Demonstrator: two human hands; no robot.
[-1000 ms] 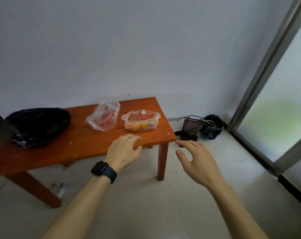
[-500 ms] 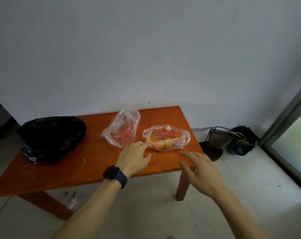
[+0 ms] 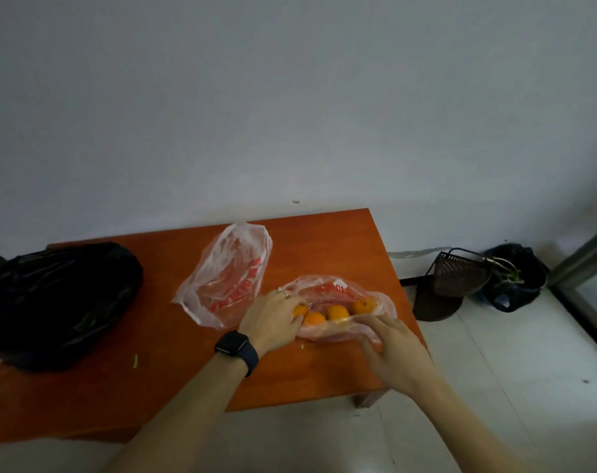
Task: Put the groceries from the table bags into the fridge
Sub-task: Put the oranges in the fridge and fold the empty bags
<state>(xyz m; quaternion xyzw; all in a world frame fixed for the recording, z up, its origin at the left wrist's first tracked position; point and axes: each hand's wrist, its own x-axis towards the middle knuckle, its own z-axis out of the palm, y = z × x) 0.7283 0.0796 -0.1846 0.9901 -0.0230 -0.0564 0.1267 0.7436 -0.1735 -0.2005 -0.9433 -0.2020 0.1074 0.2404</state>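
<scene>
The bag of oranges [image 3: 338,308] is lying near the right end of the table [image 3: 153,387]; its left end is held by the left hand [image 3: 271,320], fingers curled; its near edge is pinched by the right hand [image 3: 389,346]; an emptier clear bag [image 3: 227,274] is lying just beside it.

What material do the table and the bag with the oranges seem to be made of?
The table looks like wood with a smooth orange-brown varnish or paint; its top gives a faint sheen. The bag with the oranges looks like thin clear plastic film with red print: it is crinkled, and the fruit shows through.
</scene>
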